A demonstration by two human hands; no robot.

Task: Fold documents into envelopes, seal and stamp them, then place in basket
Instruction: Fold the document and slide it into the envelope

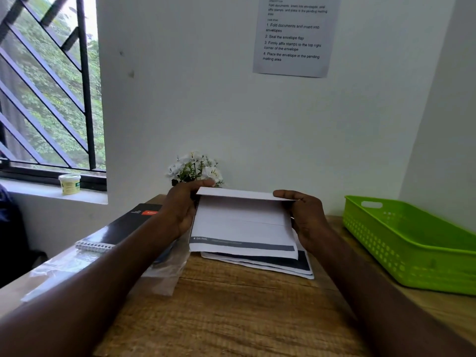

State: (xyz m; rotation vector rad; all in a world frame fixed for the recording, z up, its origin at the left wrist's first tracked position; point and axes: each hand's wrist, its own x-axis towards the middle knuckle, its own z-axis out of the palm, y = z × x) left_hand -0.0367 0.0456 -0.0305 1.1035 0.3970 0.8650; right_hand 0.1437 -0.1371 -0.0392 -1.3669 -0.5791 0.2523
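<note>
I hold a white document [242,225] with a dark band along its lower edge above the wooden desk [231,310], its top part folded over toward me. My left hand [180,210] grips the left end at the fold, and my right hand [306,217] pinches the right end. Under it lies a small stack of similar printed sheets [283,266]. A green perforated plastic basket [412,243] stands at the right of the desk with nothing visible inside.
A black spiral notebook [123,225] and clear plastic sleeves [77,269] lie at the left. A pot of white flowers [195,168] stands against the wall behind my hands. An instruction sheet [293,34] hangs on the wall; a small jar [69,184] sits on the window sill.
</note>
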